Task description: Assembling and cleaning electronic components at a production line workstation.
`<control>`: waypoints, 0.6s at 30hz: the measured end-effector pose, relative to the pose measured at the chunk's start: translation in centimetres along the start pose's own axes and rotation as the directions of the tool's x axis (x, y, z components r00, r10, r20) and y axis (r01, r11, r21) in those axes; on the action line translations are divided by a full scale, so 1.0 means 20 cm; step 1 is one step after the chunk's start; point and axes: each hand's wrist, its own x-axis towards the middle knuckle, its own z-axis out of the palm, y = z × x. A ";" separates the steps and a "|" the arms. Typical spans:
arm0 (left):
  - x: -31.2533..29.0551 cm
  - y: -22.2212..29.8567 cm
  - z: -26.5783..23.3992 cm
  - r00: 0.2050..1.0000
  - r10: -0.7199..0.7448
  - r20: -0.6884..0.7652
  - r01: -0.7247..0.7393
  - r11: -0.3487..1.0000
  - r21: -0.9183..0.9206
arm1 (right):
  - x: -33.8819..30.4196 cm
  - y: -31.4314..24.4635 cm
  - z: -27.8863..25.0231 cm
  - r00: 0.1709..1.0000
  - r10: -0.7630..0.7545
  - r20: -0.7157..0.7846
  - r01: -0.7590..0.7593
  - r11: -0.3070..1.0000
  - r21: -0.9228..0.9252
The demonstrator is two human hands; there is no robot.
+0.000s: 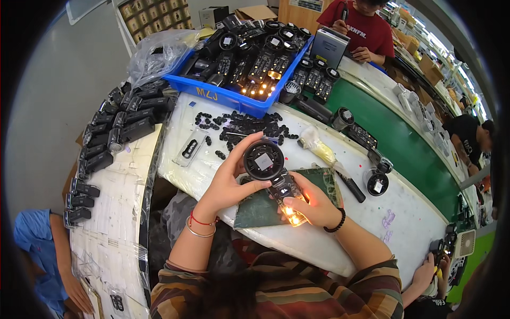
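1. Your left hand point(226, 183) is curling its fingers around the black gadget point(273, 178), holding its round top.
2. Your right hand point(313, 204) is gripping the glowing bottom end, above the green mat point(255, 210) on the worktop point(393, 207).

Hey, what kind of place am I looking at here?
Most likely an electronics assembly line in a factory. A blue bin is full of identical black devices, more are stacked along the white bench, and both hands, left hand and right hand, hold one lit unit.
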 end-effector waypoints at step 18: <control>-0.13 0.12 0.06 0.983 -0.023 -0.182 0.037 0.996 0.077 | -0.01 0.02 0.01 0.994 -0.076 0.078 0.082 0.994 -0.076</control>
